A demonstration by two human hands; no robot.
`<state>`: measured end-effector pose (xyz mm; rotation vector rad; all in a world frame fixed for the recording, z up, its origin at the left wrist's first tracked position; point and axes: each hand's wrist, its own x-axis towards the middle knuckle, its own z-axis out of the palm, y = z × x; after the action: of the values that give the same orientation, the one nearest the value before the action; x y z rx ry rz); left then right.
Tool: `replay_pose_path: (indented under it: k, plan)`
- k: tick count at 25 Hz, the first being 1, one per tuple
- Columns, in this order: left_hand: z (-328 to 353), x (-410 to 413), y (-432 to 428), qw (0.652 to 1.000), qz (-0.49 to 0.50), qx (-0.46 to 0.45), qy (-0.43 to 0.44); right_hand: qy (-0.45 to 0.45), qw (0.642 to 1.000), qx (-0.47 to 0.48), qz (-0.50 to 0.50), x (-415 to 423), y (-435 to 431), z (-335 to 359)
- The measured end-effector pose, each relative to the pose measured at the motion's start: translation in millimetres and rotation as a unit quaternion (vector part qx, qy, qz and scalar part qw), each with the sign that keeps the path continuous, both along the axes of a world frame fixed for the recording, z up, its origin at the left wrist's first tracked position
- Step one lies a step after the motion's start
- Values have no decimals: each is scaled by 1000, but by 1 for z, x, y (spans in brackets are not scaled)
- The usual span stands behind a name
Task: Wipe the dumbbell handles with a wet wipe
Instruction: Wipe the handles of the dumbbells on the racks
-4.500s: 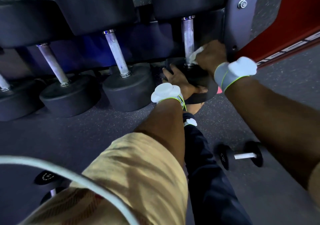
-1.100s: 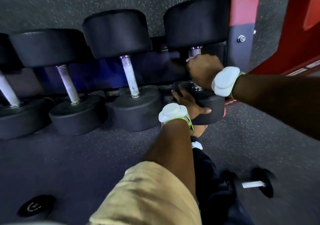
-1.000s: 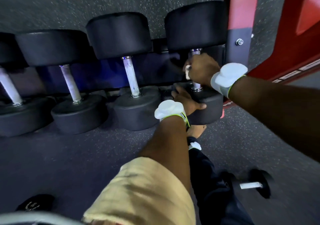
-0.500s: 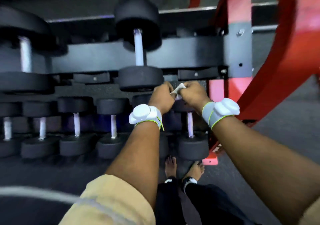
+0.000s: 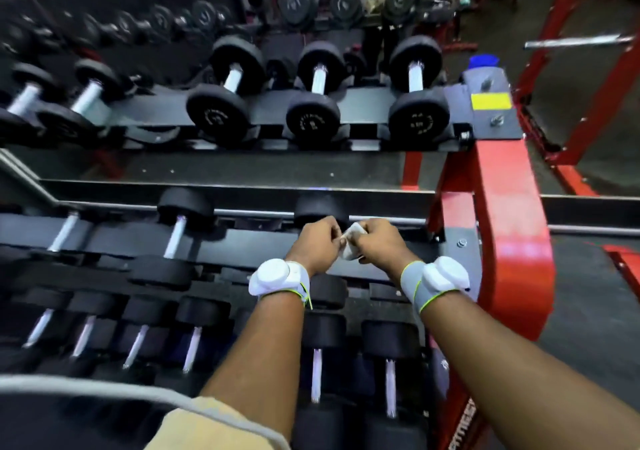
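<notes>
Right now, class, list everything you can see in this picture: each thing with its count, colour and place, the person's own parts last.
wet wipe: one, white, between both hands
top-shelf dumbbells: five in view, black with silver handles, upper shelf
middle-shelf dumbbells: three, black and silver, one partly behind the hands
bottom-shelf dumbbells: six handles visible, black and silver, lowest shelf
rack frame: one, red, right side
yellow label: one, yellow, grey plate at top right
wrist devices: two, white, one on each wrist
left hand: one, pinches the wipe's left edge
right hand: one, grips the wipe's right side
</notes>
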<state>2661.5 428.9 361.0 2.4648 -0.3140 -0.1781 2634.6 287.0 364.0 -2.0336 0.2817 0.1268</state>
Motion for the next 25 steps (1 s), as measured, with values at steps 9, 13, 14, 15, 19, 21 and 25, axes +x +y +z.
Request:
replay_pose_path:
  k: [9,13,14,15,19,21,25]
  plan:
    - [65,-9,47,996,45,11,-71,-59,996,-13,64,3,37,62]
    - [71,-4,70,996,49,16,-78,-58,996,4,67,7,58,64]
    - [69,-3,74,996,48,15,-80,-56,996,8,67,8,61,63]
    - [66,0,79,996,47,15,-81,-57,996,13,69,10,67,61]
    - [45,21,103,997,40,11,-68,-50,997,6,64,26,93,47]
    - [31,34,113,998,41,1,-54,-33,998,-2,55,38,103,36]
    - [2,70,139,998,44,-41,0,-5,1000,-12,25,68,136,14]
